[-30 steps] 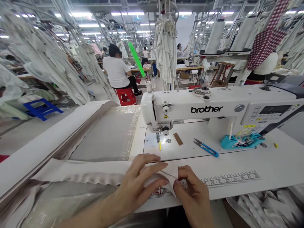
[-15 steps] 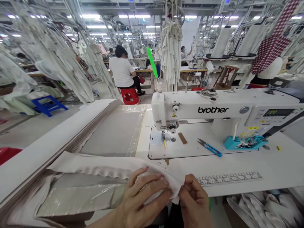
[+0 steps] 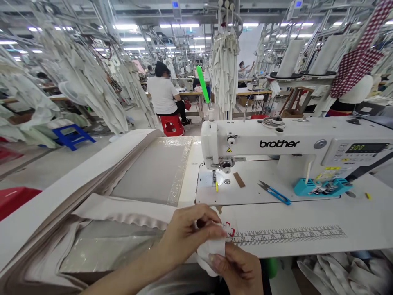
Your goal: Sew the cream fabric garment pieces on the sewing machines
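Note:
A long strip of white fabric (image 3: 123, 211) lies across the table's front left, its right end bunched between both my hands. My left hand (image 3: 187, 231) pinches that end from above. My right hand (image 3: 238, 268) grips the same end from below, at the table's front edge. Just right of my hands a printed measuring tape (image 3: 285, 234) runs along the white table (image 3: 353, 213). Behind it stands a white Brother sewing machine (image 3: 291, 143), its needle and presser foot (image 3: 214, 177) a short way beyond my hands.
Blue thread snips (image 3: 274, 192) and a teal tray of small metal parts (image 3: 322, 187) lie under the machine arm. A stack of beige fabric (image 3: 101, 172) fills the left side. White cloth pieces (image 3: 337, 270) sit low right. A person in white (image 3: 164, 96) sits on a red stool beyond.
The fabric end, spread flat on the tape a second ago, is now gathered into a bunch in both hands at the table edge, uncovering the tape's start. The view has shifted left.

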Demonstrator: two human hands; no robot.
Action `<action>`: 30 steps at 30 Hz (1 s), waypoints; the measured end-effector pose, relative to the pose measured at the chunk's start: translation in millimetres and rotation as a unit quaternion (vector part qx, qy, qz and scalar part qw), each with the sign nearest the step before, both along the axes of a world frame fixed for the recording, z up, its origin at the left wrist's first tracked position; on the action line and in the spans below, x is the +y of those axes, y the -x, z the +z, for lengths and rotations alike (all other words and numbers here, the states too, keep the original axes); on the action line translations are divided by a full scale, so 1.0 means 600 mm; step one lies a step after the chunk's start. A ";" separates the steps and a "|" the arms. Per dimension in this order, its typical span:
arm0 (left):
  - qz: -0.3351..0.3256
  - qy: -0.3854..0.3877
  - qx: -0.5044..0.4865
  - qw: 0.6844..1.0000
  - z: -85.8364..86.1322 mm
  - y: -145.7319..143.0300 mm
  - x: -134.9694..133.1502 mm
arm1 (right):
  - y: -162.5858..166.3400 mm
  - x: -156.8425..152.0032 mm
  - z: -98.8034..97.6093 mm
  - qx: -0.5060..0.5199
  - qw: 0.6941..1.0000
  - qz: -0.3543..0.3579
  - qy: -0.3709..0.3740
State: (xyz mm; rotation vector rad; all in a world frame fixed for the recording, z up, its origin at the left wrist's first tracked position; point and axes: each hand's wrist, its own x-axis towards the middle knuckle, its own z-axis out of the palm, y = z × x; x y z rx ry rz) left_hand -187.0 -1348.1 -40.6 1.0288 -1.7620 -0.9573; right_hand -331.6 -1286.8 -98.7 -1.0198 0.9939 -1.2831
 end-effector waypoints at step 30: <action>-0.138 0.024 -0.051 0.989 0.040 -0.060 -0.077 | 0.019 -0.087 0.015 0.380 0.870 0.060 0.310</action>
